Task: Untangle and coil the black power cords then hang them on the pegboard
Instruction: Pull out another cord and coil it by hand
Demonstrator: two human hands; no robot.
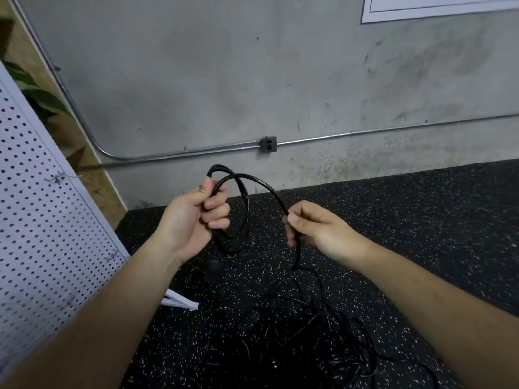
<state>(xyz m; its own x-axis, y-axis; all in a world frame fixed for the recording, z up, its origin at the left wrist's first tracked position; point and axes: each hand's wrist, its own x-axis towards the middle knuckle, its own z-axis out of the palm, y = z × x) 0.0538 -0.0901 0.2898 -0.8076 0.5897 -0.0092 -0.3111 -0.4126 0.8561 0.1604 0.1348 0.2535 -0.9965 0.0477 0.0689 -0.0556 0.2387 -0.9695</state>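
Closest to the person, at the bottom of the view, a loose tangle of black power cords (pixel 309 332) lies on the speckled black rubber floor (pixel 407 220). One strand rises out of the heap towards the hands. Just left of the heap, a white foot (pixel 181 302) of the pegboard stand rests on the floor.

Above the tangle, both bare forearms reach forward. The right hand (pixel 317 228) has its fingers curled in, pinching the cord (pixel 262 183) between thumb and fingers; below the grip the cord drops down to the heap. From that hand the cord arches up and across to the left hand (pixel 193 217), whose fingers and thumb are wrapped round a couple of gathered loops. The loops stick up above the fist and hang down below it, held in the air between the two hands. A black plug (pixel 213 265) dangles just under the left wrist, hard to make out against the dark floor.

To the left stands the white pegboard (pixel 36 220), tilted in the view, with small metal hooks (pixel 57 178) on it. No cord hangs there.

Farther back is a grey concrete wall (pixel 224 80). A metal conduit (pixel 365 132) runs along it to a grey outlet box (pixel 268 144). Green leaves (pixel 42 99) show behind the pegboard, and a white board (pixel 435 7) is mounted at the top right.
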